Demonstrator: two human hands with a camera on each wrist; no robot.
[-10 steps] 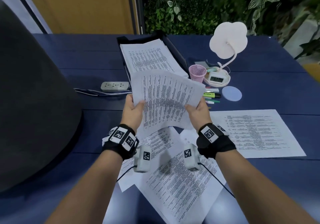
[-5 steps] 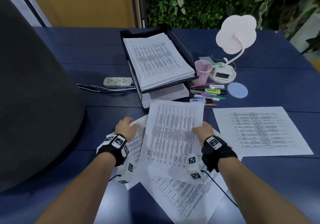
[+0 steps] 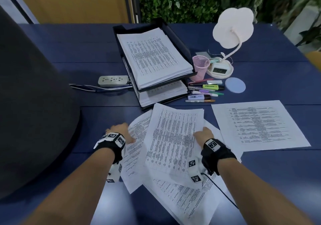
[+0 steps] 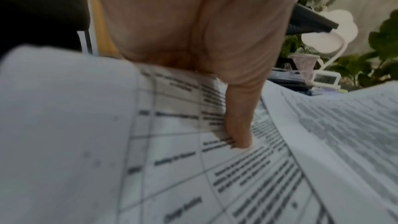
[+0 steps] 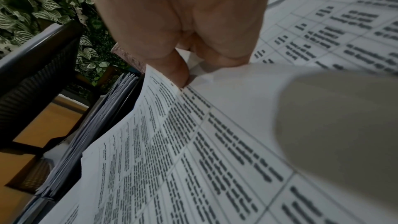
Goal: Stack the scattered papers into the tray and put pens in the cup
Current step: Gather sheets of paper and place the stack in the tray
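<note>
A black two-tier tray (image 3: 175, 35) at the back holds a thick stack of printed papers (image 3: 152, 56). To its right stands a pink mesh cup (image 3: 200, 67), with several pens and highlighters (image 3: 205, 91) lying in front of it. My right hand (image 3: 203, 134) pinches the right edge of a sheaf of papers (image 3: 173, 137), thumb and finger (image 5: 176, 72) closed on it. My left hand (image 3: 121, 132) holds a sheet (image 3: 137, 134) lying to the left, with the thumb (image 4: 237, 125) on top and the fingers hidden beneath. More sheets (image 3: 187, 198) lie under them. One sheet (image 3: 258, 125) lies alone at the right.
A large dark grey object (image 3: 34, 103) fills the table's left side. A power strip (image 3: 112, 80) with its cable lies left of the tray. A white lamp (image 3: 232, 28) with a clock base (image 3: 219, 70) and a pale blue disc (image 3: 235, 85) sit behind the pens.
The sheaf came down from in front of the tray onto the loose sheets on the table. My left hand let go of it and moved to the sheet at the left.
</note>
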